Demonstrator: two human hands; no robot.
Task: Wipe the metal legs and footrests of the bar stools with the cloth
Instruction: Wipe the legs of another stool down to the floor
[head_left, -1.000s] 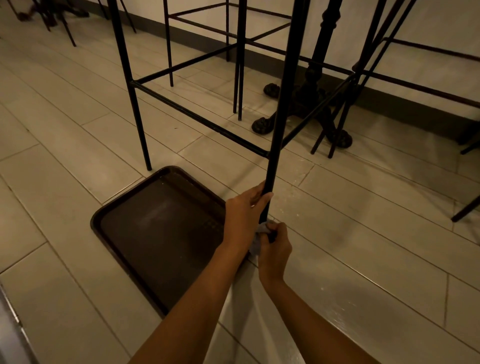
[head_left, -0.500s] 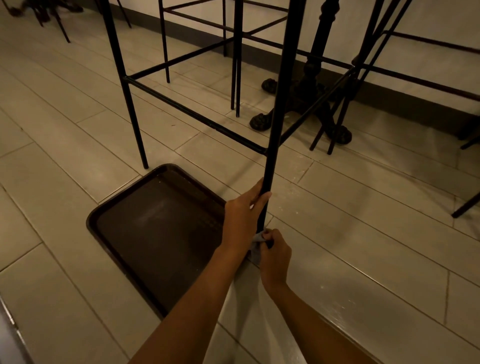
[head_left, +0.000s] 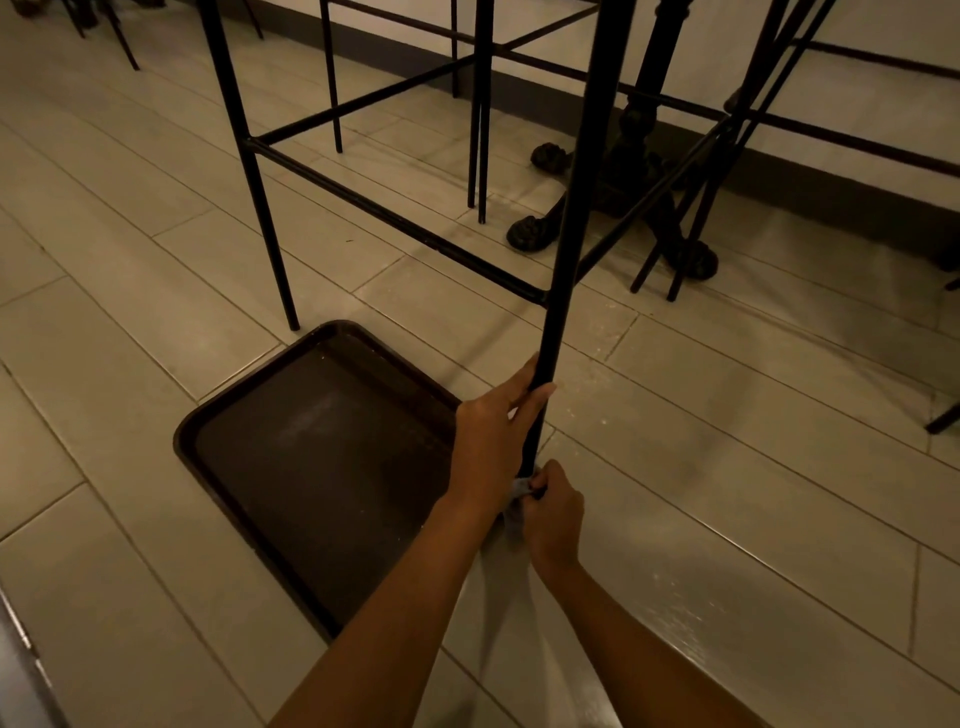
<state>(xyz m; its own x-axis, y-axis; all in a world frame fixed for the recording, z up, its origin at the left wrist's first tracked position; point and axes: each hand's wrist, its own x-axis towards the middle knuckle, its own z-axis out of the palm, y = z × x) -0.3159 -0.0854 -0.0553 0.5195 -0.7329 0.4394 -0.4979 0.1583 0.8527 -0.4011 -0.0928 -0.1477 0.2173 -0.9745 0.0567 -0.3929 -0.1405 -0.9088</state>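
Note:
A black metal bar stool stands over the tiled floor, its near leg (head_left: 569, 218) running down to my hands. My left hand (head_left: 493, 436) grips this leg just above its foot. My right hand (head_left: 551, 512) is closed on a small grey cloth (head_left: 519, 488), pressed around the very bottom of the same leg. The cloth is mostly hidden by my fingers. A footrest bar (head_left: 395, 215) joins this leg to the stool's left leg (head_left: 260, 187); another bar (head_left: 654, 192) runs back to the right.
A dark brown tray (head_left: 249, 410) lies flat on the floor just left of my hands. Behind stand an ornate black table base (head_left: 623, 171), more thin stool legs (head_left: 478, 114) and a second stool (head_left: 727, 156) at right. A dark baseboard (head_left: 831, 192) lines the wall.
My right hand with the cloth has stayed at the leg's foot, shifting slightly. The left hand keeps its grip. The view has drifted a little.

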